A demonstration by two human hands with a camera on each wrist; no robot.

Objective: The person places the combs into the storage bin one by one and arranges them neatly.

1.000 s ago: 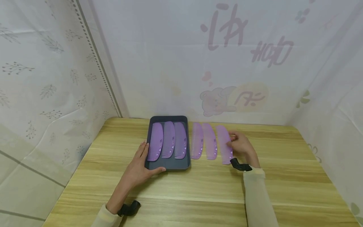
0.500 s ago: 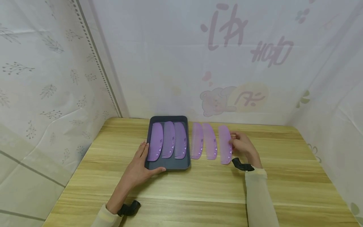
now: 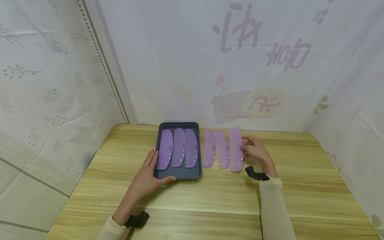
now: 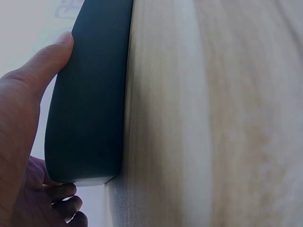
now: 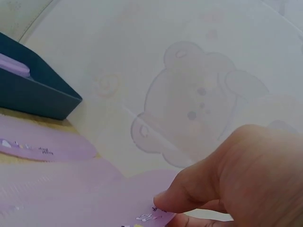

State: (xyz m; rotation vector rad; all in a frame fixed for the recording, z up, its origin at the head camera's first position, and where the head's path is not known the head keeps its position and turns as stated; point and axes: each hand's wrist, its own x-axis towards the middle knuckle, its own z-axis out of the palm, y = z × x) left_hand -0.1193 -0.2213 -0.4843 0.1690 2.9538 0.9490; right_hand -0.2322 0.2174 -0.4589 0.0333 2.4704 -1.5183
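Note:
A dark grey tray [image 3: 177, 174] holds three purple combs, a left comb [image 3: 165, 150], a middle comb [image 3: 178, 146] and a right comb [image 3: 191, 148], side by side. My left hand [image 3: 146, 176] grips the tray's near left corner, thumb along the front wall and fingers at the side wall [image 4: 90, 94]. To the right of the tray, my right hand [image 3: 255, 150] pinches another purple comb [image 3: 236, 150] by its curved back edge. In the right wrist view the thumb lies on top of this comb [image 5: 137, 198], fingers underneath.
Two more purple combs, one nearer the tray [image 3: 208, 148] and one beside it [image 3: 222, 149], lie on the wooden table [image 3: 192, 206]. A patterned cloth backdrop [image 3: 168, 66] rises behind the table and along its sides.
The comb in my right hand first shifted slightly right, then left and away from me, now close beside the neighbouring comb. My left hand and the tray have stayed put.

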